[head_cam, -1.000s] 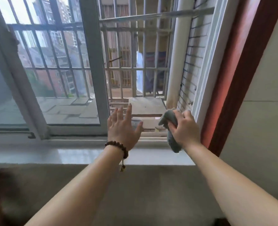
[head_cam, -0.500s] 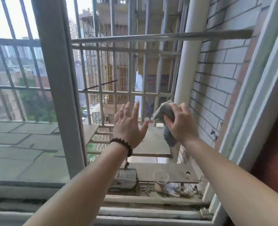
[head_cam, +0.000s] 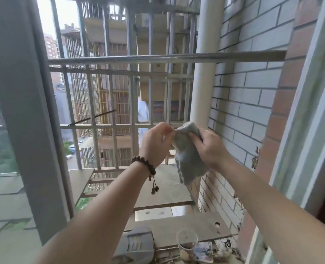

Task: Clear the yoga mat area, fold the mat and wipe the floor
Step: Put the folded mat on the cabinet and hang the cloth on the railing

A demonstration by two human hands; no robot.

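Both my arms reach out through an open window. A grey cloth (head_cam: 189,161) hangs in the air outside between my hands. My right hand (head_cam: 210,147) grips its upper right part. My left hand (head_cam: 157,143), with a brown bead bracelet on the wrist, pinches the cloth's top left edge. The cloth droops down below both hands, in front of the metal window grille (head_cam: 158,59). No yoga mat or floor is in view.
A window frame post (head_cam: 24,111) stands at the left. A white drainpipe (head_cam: 205,63) and a tiled brick wall (head_cam: 253,92) are at the right. Below lie boards on the grille's base, a clear plastic cup (head_cam: 186,242) and a grey object (head_cam: 137,244).
I have leaned out of the window, so the view rose from the sill to the grille. My left hand, open before, has closed on the cloth's edge and the cloth has spread out.
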